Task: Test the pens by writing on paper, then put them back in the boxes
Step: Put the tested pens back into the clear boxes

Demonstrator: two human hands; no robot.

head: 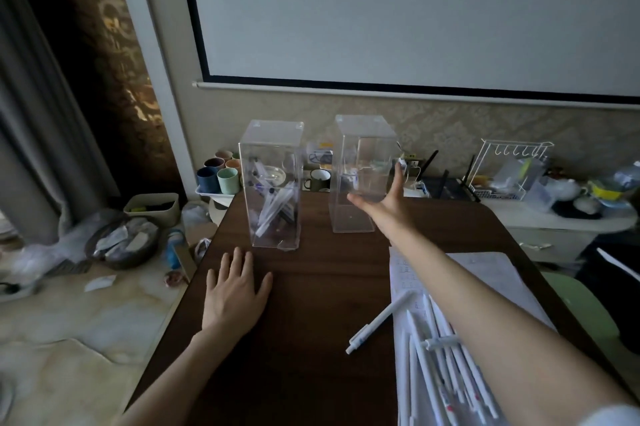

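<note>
Brown table [311, 304]; right hand [384, 202] spread near right box [360, 148].

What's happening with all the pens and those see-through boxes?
A person is working with pens at a dark table. Their right hand reaches, open, to the right clear box, which looks empty. Their left hand lies flat on the table. The left clear box holds some pens. A pile of white pens lies on the paper, with one pen beside it.
</note>
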